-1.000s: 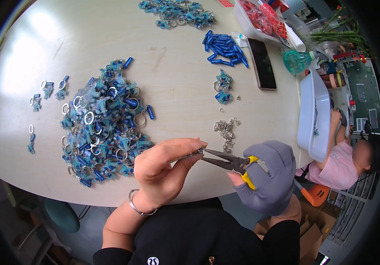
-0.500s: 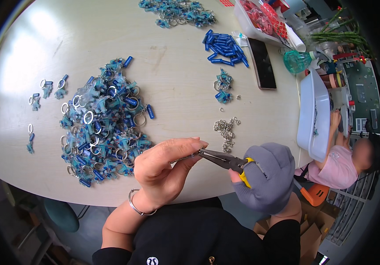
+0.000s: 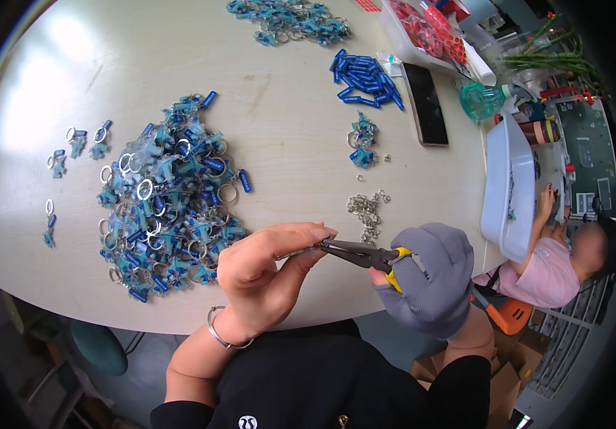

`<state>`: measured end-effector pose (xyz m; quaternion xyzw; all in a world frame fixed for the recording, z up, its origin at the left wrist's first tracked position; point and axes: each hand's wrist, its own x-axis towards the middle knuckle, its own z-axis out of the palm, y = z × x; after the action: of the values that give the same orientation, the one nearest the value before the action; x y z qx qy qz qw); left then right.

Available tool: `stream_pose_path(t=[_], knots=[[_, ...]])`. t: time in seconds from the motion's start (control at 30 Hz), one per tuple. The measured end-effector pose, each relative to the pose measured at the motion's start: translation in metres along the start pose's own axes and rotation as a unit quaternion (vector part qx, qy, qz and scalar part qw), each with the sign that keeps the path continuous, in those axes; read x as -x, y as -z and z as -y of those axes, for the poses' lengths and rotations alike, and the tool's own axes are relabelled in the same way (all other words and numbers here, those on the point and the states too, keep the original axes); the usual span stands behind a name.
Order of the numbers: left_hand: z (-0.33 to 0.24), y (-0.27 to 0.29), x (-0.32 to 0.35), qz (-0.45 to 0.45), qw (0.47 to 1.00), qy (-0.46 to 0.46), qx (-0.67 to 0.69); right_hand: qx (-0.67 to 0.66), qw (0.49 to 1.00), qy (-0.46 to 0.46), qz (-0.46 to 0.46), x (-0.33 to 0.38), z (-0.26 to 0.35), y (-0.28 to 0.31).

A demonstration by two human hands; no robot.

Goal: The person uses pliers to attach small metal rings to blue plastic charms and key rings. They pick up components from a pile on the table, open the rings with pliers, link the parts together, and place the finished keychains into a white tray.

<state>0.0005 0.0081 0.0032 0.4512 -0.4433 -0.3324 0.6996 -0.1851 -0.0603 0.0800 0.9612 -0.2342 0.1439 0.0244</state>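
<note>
My left hand (image 3: pixel 269 268) is closed in a pinch around a small metal piece, probably part of a keychain, mostly hidden by the fingers. The jaws of yellow-handled needle-nose pliers (image 3: pixel 362 254) reach the left fingertips. My right hand (image 3: pixel 433 279), in a grey glove, is wrapped round the pliers' handles. Beyond the hands lies a small heap of metal jump rings (image 3: pixel 367 214). Left of them spreads a big pile of keychains (image 3: pixel 172 207) with blue tags, clear teal charms and split rings. A couple of teal charms (image 3: pixel 363 139) lie past the jump rings.
Blue tags (image 3: pixel 367 79) are heaped at the far right, beside a phone (image 3: pixel 424 105). More keychains (image 3: pixel 294 21) lie at the far edge, and several single ones (image 3: pixel 57 164) at left. A pale blue bin (image 3: pixel 508 189) stands at right; beyond it sits another person (image 3: pixel 540 268) in pink.
My right hand has tilted slightly, and the pliers' handles have risen a little toward level. The left hand has hardly moved. The other person's hands have shifted.
</note>
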Motion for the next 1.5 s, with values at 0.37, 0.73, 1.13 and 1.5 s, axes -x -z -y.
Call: stream_pose_path(t=[0.37, 0.73, 1.13, 1.5], knots=[[0.001, -0.001, 0.003, 0.012, 1.0, -0.012, -0.026, -0.014, 1.0, 0.008, 0.011, 0.003, 0.0, 0.005], [0.005, 0.012, -0.03, -0.071, 0.957, 0.037, -0.279, -0.585, 0.736, -0.32, -0.12, 0.021, -0.054, -0.057], [0.029, 0.063, -0.092, -0.002, 0.619, -0.05, -0.784, -0.603, 0.653, -0.39, -0.238, 0.04, -0.1, -0.085], [0.069, -0.066, -0.103, 0.317, 0.795, -0.055, -0.514, -0.564, 0.699, -0.401, -0.181, 0.04, -0.1, -0.084]])
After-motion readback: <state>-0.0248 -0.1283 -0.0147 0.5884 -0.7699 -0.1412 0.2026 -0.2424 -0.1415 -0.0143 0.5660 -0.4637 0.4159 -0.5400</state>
